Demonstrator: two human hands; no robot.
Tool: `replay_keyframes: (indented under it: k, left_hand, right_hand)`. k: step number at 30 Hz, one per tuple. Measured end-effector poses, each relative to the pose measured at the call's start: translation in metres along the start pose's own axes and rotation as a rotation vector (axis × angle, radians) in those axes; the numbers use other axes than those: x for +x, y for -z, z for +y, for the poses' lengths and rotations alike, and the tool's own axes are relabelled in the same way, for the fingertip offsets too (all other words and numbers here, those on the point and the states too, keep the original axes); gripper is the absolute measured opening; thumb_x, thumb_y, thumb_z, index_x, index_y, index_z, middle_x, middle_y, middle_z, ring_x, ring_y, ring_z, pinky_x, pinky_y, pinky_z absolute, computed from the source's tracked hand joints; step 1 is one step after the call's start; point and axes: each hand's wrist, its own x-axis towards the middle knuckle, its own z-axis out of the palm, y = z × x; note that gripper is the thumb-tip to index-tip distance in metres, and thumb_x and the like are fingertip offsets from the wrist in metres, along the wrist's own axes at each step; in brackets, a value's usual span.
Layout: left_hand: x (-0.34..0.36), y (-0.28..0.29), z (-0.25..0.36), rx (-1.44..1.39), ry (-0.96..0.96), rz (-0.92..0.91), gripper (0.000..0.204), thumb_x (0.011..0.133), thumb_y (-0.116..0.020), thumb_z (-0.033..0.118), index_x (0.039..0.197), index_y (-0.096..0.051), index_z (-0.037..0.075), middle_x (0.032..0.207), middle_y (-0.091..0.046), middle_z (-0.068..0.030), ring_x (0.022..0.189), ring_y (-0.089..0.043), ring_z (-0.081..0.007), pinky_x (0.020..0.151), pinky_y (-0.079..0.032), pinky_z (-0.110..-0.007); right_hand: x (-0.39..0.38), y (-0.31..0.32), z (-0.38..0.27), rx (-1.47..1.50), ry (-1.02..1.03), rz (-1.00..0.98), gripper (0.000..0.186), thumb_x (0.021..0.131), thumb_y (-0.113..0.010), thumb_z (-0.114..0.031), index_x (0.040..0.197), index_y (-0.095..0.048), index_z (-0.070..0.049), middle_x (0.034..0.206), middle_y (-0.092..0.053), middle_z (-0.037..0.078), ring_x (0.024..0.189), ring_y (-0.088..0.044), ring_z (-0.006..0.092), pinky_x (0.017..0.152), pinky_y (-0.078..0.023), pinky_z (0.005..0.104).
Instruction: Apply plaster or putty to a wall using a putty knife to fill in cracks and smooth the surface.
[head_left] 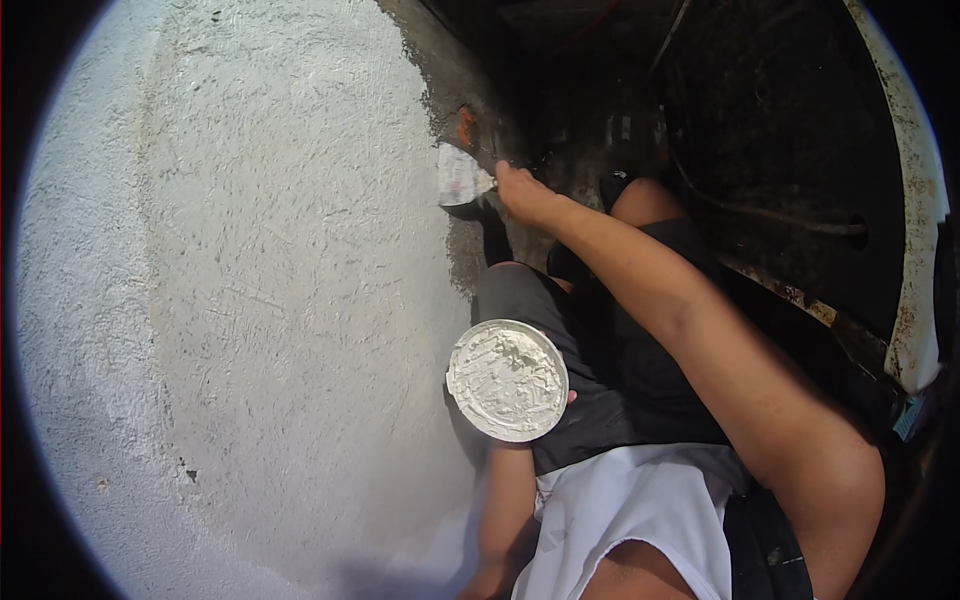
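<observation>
My right hand [523, 190] grips the handle of a wide putty knife, whose white-smeared blade [462, 175] lies at the ragged edge where the pale, rough coated wall [280, 220] meets bare grey surface. My left hand [570, 395], mostly hidden, holds a round tub [506, 378] filled with lumpy white paste, over my lap.
My bent knees in dark shorts are beside the wall. An orange patch [466, 125] marks the grey surface above the blade. On the right are a dark, grimy structure [770, 120] with a hose or pipe [780, 220] and a rust-spotted white panel edge [905, 200].
</observation>
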Motion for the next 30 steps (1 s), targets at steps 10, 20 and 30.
replay_keyframes:
  k: [10, 20, 30]
  left_hand:
    - [0.011, -0.034, 0.003, -0.258, 0.164, -0.139, 0.103, 0.088, -0.066, 0.075, 0.168, -0.030, 0.022, 0.170, -0.038, -0.0035, 0.159, -0.032, -0.0288, 0.131, -0.022, -0.064]
    - [0.010, -0.022, 0.007, -0.449, 0.224, -0.033, 0.102, 0.086, -0.063, 0.081, 0.167, -0.035, 0.026, 0.171, -0.038, -0.0010, 0.161, -0.026, -0.0314, 0.132, -0.013, -0.066]
    - [0.005, -0.023, -0.001, -0.176, 0.135, 0.257, 0.106, 0.084, -0.064, 0.082, 0.168, -0.034, 0.024, 0.171, -0.037, -0.0059, 0.160, -0.026, -0.0373, 0.131, -0.015, -0.067]
  right_hand:
    - [-0.014, 0.030, 0.013, -0.041, 0.137, 0.058, 0.023, 0.096, -0.051, 0.000, 0.119, -0.047, 0.000, 0.129, -0.061, 0.032, 0.126, -0.057, 0.0479, 0.103, -0.050, 0.0573]
    - [-0.004, 0.005, 0.005, -0.268, -0.021, -0.010, 0.022, 0.097, -0.055, -0.004, 0.116, -0.046, 0.001, 0.111, -0.070, 0.031, 0.112, -0.066, 0.0520, 0.096, -0.051, 0.0567]
    - [-0.011, 0.059, 0.026, 0.645, -0.151, -0.153, 0.017, 0.085, -0.055, -0.010, 0.100, -0.058, -0.004, 0.082, -0.067, 0.016, 0.076, -0.066, 0.0294, 0.068, -0.050, 0.0444]
